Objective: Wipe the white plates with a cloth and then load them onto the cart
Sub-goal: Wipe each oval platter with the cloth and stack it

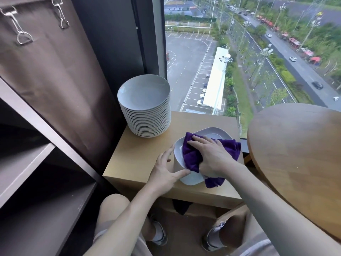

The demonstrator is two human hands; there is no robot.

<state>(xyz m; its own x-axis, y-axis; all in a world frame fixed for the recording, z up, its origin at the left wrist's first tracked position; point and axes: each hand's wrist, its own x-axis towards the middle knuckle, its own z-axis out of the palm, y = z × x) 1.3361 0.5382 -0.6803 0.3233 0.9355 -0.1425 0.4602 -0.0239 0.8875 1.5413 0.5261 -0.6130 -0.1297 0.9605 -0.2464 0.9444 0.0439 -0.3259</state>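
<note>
Left hand (164, 170), fingers spread, steadies white plate (215, 130); right hand (212, 156) presses purple cloth (191, 157).

A brown curtain (55, 71) with metal clips (15, 24) hangs upper left. A window (239, 52) fills the upper right above a small wooden table (138, 159); a round table (295, 154) stands at right.

Soft daylight comes through the window (239, 52) beyond your right hand (210, 156); shelves (36, 163) left of your left hand (166, 170) sit dim; edges bow.
</note>
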